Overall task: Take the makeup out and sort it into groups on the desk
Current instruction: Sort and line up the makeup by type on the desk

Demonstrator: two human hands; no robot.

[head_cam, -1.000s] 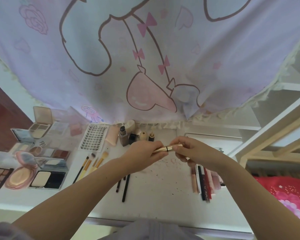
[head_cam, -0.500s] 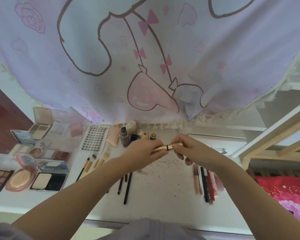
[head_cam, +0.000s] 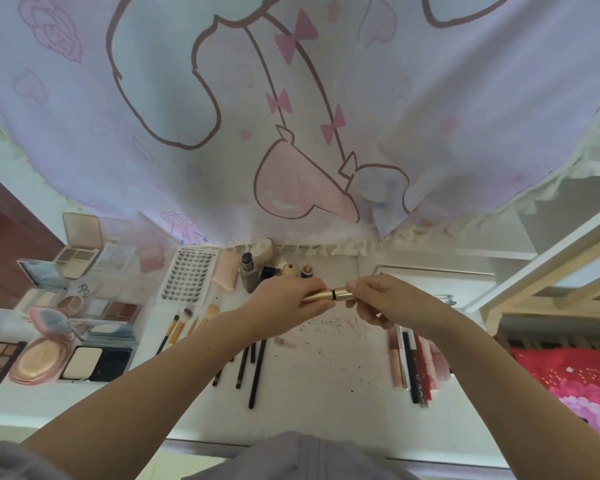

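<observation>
A slim gold tube (head_cam: 329,294) with a black ring hangs above the white desk (head_cam: 326,368), held level between both hands. My left hand (head_cam: 284,306) grips its left end and my right hand (head_cam: 378,296) pinches its right end. On the desk lie grouped makeup: open palettes and compacts (head_cam: 59,327) at the left, a lash tray (head_cam: 187,273), brushes (head_cam: 187,323), dark pencils (head_cam: 253,368), small bottles (head_cam: 253,271) at the back, and lip sticks and tubes (head_cam: 413,362) at the right.
A pale printed curtain (head_cam: 291,116) hangs over the back of the desk. A white frame (head_cam: 551,271) and a red flowered cloth (head_cam: 575,382) lie to the right. Dark specks dot the desk's middle. A brown panel (head_cam: 0,244) stands at the left.
Both hands keep the gold tube between them in almost the same place. The view has shifted slightly.
</observation>
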